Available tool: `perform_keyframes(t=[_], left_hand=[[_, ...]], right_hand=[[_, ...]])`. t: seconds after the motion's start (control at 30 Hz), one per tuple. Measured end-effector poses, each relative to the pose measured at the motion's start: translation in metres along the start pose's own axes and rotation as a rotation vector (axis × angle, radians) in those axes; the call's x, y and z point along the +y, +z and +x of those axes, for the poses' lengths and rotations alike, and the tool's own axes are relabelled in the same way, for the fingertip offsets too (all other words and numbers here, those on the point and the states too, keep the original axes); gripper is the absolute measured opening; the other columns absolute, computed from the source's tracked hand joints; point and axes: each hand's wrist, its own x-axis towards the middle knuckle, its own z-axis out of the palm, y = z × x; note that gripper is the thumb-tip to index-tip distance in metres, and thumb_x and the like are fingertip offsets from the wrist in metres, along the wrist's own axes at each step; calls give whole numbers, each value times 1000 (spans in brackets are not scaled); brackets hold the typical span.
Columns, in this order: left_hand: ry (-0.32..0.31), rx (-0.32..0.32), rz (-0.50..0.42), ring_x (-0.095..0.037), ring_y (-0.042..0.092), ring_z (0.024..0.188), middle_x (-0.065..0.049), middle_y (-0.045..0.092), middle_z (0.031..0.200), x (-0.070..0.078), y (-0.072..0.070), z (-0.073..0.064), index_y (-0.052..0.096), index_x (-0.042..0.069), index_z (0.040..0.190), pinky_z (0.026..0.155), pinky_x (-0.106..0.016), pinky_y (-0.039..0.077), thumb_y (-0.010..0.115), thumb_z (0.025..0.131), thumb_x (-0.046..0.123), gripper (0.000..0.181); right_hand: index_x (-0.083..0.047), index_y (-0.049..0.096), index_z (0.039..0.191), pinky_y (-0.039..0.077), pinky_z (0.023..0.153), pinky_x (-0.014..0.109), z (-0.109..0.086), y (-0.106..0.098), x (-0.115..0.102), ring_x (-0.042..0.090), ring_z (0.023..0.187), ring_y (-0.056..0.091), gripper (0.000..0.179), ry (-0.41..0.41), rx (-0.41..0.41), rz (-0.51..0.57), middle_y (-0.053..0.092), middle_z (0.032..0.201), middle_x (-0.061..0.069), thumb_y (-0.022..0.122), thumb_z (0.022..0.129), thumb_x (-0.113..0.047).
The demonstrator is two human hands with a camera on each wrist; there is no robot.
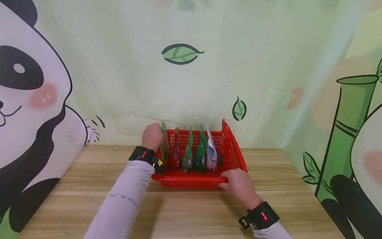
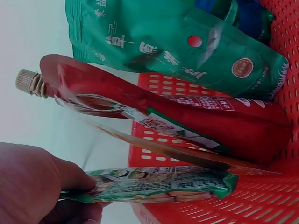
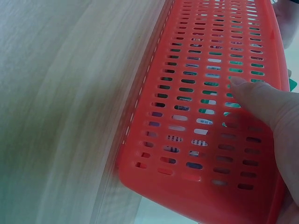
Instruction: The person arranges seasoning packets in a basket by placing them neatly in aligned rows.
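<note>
A red slotted plastic basket [image 1: 191, 183] holds several pouches standing in a row. At its left end my left hand [image 1: 153, 136] pinches the top of a flat green packet [image 2: 159, 185] between thumb and fingers. Beside that packet stands a red pouch [image 2: 219, 123] with a capped spout, then a green pouch [image 2: 177, 56] with pale lettering. Farther right come another green pouch [image 1: 201, 152], a white pouch [image 1: 211, 155] and a red bag [image 1: 225, 141]. My right hand [image 1: 238, 186] grips the front rim near the right corner, its thumb [image 3: 252, 95] against the slotted wall.
The basket is on a wood-grain table [image 1: 191, 212], close to the back edge. Behind it hangs a pale green cloth [image 1: 191, 89] printed with leaves, a panda [image 1: 50, 76] and bamboo [image 1: 352, 126].
</note>
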Motion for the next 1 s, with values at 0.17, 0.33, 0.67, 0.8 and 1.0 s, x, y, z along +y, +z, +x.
perform_keyframes(t=[0.17,0.33,0.67,0.8,1.0], left_hand=[[31,46,22,-30,71,78,-18,75,90,-3,2,-2,73,-3,95,67,-39,56,67,92,10,15],[67,59,47,-30,71,77,-18,75,89,-5,3,-5,74,-3,93,64,-38,54,67,92,10,14],[145,107,90,-34,73,80,-18,75,86,-8,11,-14,72,-1,86,67,-47,59,60,92,3,14],[174,105,98,-34,73,79,-18,75,85,-8,14,-17,72,-2,87,68,-46,59,61,92,4,13],[171,73,118,-33,74,79,-19,76,87,-7,15,-20,73,-4,90,69,-45,60,60,93,4,16]], right_hand=[[-17,84,91,60,79,33,1,2,1,11,71,67,18,-8,5,-8,78,79,-3,90,78,-28],[-17,84,91,60,80,34,0,2,1,11,73,68,18,-8,9,-7,78,80,-3,90,78,-28],[-17,84,91,60,79,33,-1,2,1,10,71,67,18,-8,7,-6,78,79,-3,90,79,-29],[-17,84,90,59,77,31,-1,3,2,8,68,64,16,-6,9,-3,77,76,-4,89,79,-28],[-17,84,89,60,77,32,-1,4,2,7,67,63,15,-6,10,8,77,76,-4,89,80,-27]])
